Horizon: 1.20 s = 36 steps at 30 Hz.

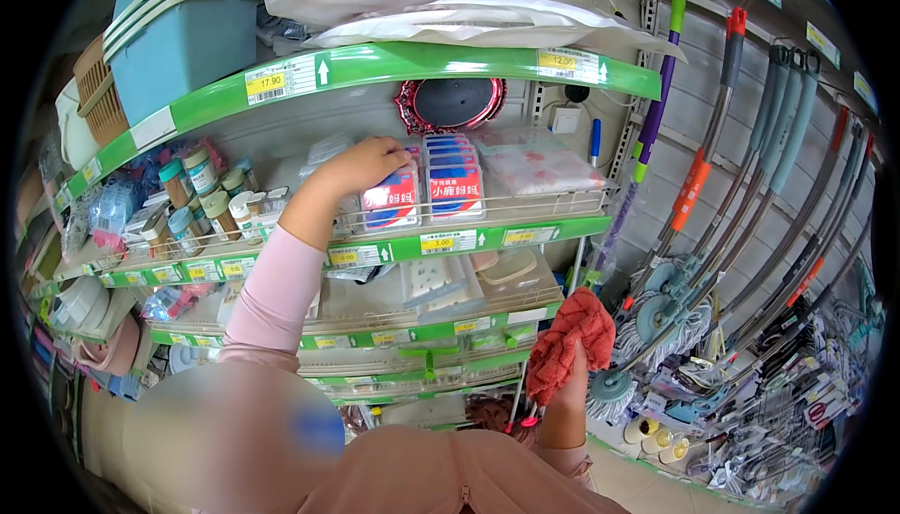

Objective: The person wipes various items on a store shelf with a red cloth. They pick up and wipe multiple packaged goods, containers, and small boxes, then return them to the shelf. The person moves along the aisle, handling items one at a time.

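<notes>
My left hand [377, 159] reaches up to the shelf and lies with bent fingers over the top of the left row of dental floss boxes [390, 197]. These are flat, clear boxes with red and blue labels, standing upright behind a low wire rail. A second row of the same boxes [455, 190] stands right beside it. The fingertips are partly hidden behind the boxes. Lower down on the right, my right hand [574, 375] is closed around a crumpled red cloth [570, 336], held in front of the lower shelves.
Bottles and jars [199, 172] crowd the shelf's left part. A plastic-wrapped patterned pack [539, 169] lies right of the boxes, with a red-rimmed mirror [455, 103] behind. Blue bins [183, 36] stand above. Mops [661, 294] with long handles hang at the right.
</notes>
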Available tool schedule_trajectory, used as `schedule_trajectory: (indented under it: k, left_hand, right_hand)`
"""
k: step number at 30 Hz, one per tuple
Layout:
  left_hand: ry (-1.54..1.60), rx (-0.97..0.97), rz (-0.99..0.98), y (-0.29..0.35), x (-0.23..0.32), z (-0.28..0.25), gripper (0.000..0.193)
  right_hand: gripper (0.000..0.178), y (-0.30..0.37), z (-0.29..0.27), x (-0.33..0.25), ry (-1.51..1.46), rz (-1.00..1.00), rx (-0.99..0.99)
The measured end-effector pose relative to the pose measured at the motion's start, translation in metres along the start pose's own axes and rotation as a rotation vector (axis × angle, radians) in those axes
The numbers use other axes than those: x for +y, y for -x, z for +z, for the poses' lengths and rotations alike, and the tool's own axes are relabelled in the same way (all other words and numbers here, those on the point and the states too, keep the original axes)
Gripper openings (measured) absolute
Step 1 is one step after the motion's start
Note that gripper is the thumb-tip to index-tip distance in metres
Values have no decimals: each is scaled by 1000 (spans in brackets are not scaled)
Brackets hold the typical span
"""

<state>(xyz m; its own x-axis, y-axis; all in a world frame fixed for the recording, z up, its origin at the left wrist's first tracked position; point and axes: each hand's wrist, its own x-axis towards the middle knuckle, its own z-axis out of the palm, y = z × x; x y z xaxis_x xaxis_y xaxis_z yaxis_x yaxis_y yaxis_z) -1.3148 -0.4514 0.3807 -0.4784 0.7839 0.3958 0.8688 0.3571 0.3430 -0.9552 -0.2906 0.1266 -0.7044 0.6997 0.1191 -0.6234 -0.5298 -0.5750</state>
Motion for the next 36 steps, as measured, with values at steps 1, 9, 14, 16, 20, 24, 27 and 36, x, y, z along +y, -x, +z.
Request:
schedule_trajectory:
  k: [1, 9, 14, 16, 20, 24, 27, 36]
  left_hand:
    - [27, -54, -42, -4, 1, -3, 37]
    - [432, -90, -90, -16, 0, -5, 21]
    - [319, 222, -38, -5, 22, -10, 23]
    - [342, 252, 26, -6, 19, -8, 19]
    - [247, 195, 63, -3, 20, -10, 14]
    - [255, 69, 43, -1, 17, -10, 20]
    - [177, 53, 78, 1, 16, -9, 23]
    - [487, 65, 6, -7, 7, -11, 20]
  right_hand:
    - [47, 0, 0, -1, -4, 4, -7]
    - [49, 1, 0, -2, -22, -2, 28]
    - [50, -2, -8, 1, -11, -6, 52]
    - [50, -1, -6, 0, -4, -6, 64]
    - [50, -2, -5, 1, 6, -17, 39]
    - [49, -3, -5, 1, 22, -21, 14]
    - [48, -2, -4, 0, 22, -14, 24]
    - [46, -2, -6, -1, 13, -19, 41]
